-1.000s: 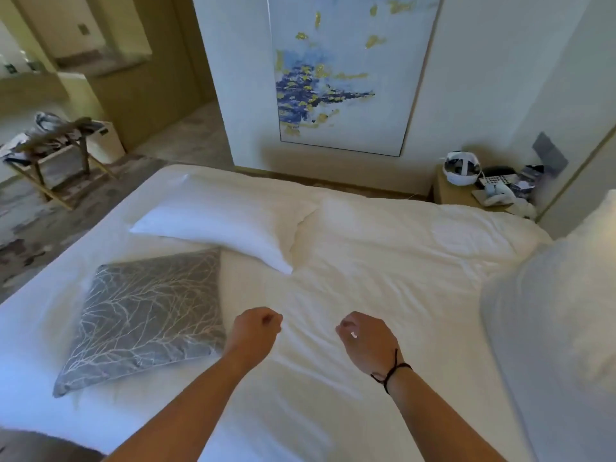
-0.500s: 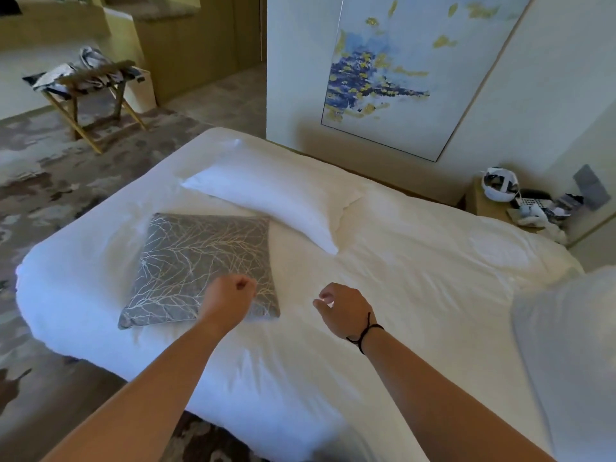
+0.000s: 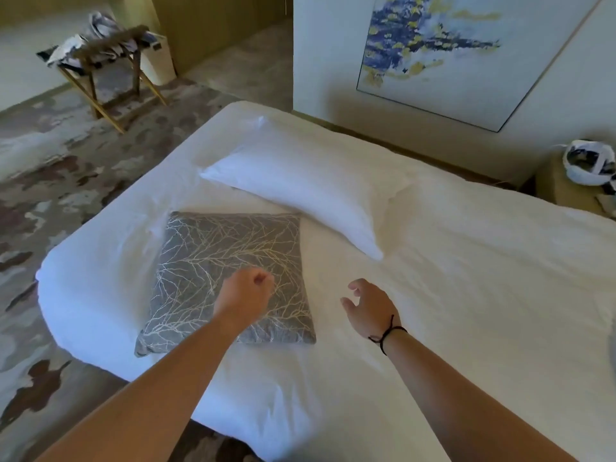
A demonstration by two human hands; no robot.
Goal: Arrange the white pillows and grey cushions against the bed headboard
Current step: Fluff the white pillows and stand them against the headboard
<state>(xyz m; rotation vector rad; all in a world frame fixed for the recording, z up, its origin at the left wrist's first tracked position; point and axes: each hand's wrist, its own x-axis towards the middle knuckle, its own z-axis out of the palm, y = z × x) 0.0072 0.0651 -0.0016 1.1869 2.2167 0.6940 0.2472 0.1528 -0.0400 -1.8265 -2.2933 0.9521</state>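
A grey cushion point(image 3: 213, 261) with a pale branch pattern lies flat on the white bed point(image 3: 466, 295), near its left corner. Just beyond it a white pillow point(image 3: 300, 181) lies flat, angled across the bed. My left hand point(image 3: 245, 296) hovers over the cushion's near right part, fingers curled into a loose fist, holding nothing. My right hand point(image 3: 370, 306), with a dark cord on the wrist, floats over the bare sheet to the right of the cushion, fingers spread and slightly curled.
A wooden luggage rack point(image 3: 106, 61) with clothes stands on the patterned carpet at far left. A framed abstract painting point(image 3: 450, 51) hangs on the wall past the bed. A bedside table point(image 3: 566, 191) with a white headset point(image 3: 590, 161) stands at far right.
My view has swung left and both hands have travelled toward the cushion. The left hand now hovers over it. The white pillow at the right edge has left the view.
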